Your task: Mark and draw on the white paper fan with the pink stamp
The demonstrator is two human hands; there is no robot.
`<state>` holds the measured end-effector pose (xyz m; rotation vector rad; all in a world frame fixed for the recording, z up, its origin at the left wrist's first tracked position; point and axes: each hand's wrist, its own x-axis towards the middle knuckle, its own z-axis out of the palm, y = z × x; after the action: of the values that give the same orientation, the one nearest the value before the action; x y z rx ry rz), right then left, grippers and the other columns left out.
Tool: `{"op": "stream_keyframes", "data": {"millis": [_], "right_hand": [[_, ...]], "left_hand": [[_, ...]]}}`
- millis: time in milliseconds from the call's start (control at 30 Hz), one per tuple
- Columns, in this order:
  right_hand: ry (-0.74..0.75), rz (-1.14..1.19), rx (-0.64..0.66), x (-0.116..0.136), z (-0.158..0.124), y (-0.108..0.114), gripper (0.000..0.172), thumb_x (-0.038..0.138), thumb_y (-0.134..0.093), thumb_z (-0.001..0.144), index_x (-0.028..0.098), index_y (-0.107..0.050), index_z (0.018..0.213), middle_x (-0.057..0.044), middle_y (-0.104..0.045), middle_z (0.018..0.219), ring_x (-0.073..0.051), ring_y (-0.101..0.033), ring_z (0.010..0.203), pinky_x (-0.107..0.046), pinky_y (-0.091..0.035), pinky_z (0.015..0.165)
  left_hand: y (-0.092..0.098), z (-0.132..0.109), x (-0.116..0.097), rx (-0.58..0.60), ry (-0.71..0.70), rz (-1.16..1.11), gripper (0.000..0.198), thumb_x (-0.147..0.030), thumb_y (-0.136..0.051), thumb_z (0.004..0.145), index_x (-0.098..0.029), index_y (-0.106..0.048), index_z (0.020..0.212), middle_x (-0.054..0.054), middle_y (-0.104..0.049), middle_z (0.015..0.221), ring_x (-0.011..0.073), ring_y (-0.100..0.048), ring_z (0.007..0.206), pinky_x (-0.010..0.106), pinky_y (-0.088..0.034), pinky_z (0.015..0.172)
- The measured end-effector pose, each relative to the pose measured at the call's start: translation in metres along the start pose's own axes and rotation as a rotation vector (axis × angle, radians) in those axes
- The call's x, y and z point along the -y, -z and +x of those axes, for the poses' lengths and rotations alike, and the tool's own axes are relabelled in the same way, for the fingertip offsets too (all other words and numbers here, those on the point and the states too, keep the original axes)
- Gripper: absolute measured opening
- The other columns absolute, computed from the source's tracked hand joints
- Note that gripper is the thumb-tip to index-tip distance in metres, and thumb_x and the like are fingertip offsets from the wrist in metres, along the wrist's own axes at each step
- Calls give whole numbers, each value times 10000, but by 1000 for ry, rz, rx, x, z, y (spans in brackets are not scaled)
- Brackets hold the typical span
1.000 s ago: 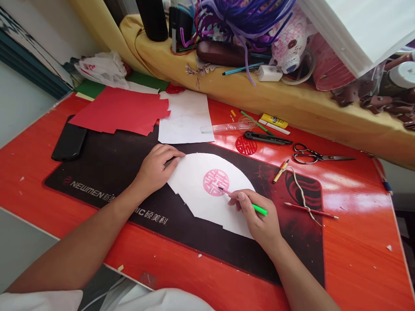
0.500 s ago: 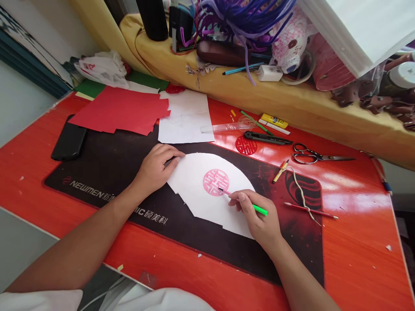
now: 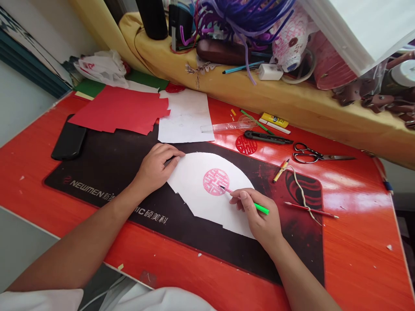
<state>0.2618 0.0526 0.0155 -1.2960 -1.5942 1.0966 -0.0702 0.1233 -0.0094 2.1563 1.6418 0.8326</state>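
Right hand [image 3: 259, 216] was clenched around a thin pink pencil with a green end [image 3: 251, 204], tip down on the right edge of a round pink pattern [image 3: 215, 181]. The pattern sat mid-sheet on a white half-round paper sheet [image 3: 194, 198], which lay on a black desk mat [image 3: 106, 168] over the glossy red tabletop [image 3: 356, 242]. Left hand [image 3: 155, 168] gripped nothing: its fingers were curled and its fingertips pinned the sheet's left edge. Beyond the sheet lay a small red paper cutout [image 3: 246, 145], with a black utility knife [image 3: 267, 138] just past it and steel scissors [image 3: 311, 155] to its right. A red paper sheet [image 3: 119, 110] lay at the far left, touching a white rectangular sheet [image 3: 186, 116].
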Motion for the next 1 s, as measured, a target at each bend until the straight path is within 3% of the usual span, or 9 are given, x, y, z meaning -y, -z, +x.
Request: {"op": "stream_keyframes", "data": {"millis": [1000], "right_hand": [[-33,-9,10,3,1,1,453,547,-593,1132,221,-850,953,-53,-816,785,-179,-709,633,-294,-569,608]], "left_hand": [[1,1,-2,12,23,0,306,-334,-541,1093,-251,-833,1125,78,-798,1140,289,-682,1146,485,-571,1068]]}}
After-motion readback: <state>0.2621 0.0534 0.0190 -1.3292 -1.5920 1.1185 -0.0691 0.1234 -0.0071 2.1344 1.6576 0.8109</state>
